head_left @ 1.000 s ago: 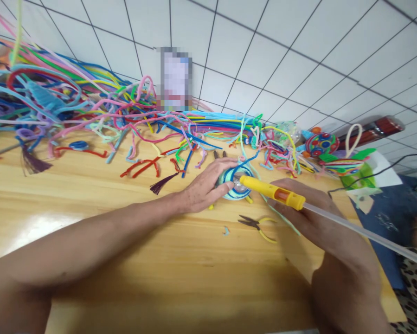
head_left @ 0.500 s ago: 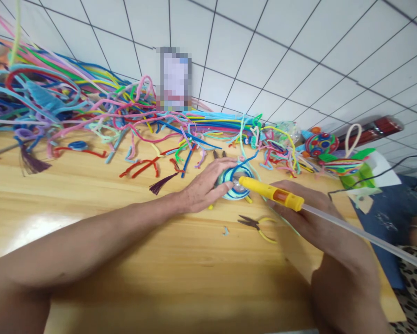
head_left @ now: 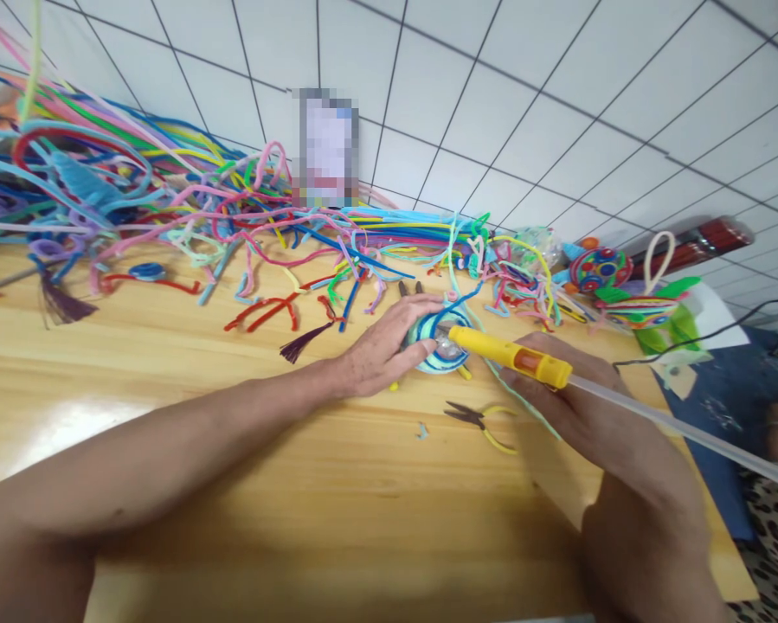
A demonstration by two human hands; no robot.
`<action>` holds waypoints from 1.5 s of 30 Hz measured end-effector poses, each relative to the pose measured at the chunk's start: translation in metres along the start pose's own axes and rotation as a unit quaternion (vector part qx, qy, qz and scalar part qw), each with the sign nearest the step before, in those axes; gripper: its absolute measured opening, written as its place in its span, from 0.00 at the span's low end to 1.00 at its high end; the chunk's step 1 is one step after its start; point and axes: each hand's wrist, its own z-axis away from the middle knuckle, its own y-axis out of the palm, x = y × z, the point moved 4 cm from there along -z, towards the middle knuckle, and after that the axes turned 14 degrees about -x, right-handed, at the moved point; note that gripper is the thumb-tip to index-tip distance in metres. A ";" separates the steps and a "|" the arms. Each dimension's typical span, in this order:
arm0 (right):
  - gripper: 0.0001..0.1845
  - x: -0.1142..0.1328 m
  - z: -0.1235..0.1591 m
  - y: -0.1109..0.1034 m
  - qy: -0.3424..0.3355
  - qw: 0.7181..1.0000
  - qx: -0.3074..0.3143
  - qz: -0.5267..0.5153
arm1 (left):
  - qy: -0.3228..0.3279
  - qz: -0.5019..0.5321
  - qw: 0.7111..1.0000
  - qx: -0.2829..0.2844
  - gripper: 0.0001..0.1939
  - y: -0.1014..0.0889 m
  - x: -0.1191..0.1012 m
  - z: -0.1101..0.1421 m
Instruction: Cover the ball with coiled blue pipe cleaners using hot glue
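Note:
My left hand (head_left: 395,346) is closed around the left side of a clear round piece (head_left: 450,350) ringed with blue and mint pipe cleaners, low over the table. In my right hand (head_left: 576,389) is a yellow hot glue gun (head_left: 511,355), with a long translucent glue stick (head_left: 680,424) coming out of its back. The nozzle points left over the upper part of the round piece; I cannot tell if it touches. A blue pipe cleaner end sticks up from the ring, and a mint strand (head_left: 524,402) trails under my right hand.
Yellow-handled pliers (head_left: 476,417) lie on the wooden table (head_left: 298,502) in front of the round piece, beside small blue scraps (head_left: 422,430). Piled pipe cleaners (head_left: 187,190) line the tiled wall. A blurred phone-like panel (head_left: 327,151) leans there. Decorated balls (head_left: 600,266) stand at right.
The glue gun has shifted slightly right, so its dark nozzle shows more over the ring. My left hand and the round piece have stayed almost still.

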 end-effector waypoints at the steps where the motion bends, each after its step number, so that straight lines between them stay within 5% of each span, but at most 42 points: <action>1: 0.03 0.000 0.000 0.000 0.005 1.000 -0.002 0.001 | 0.000 0.000 1.000 0.000 0.24 0.000 0.000 0.000; 45: 0.07 0.003 -0.002 0.000 0.001 1.000 -0.003 0.014 | -0.007 0.004 1.000 0.008 0.24 0.000 0.000 0.000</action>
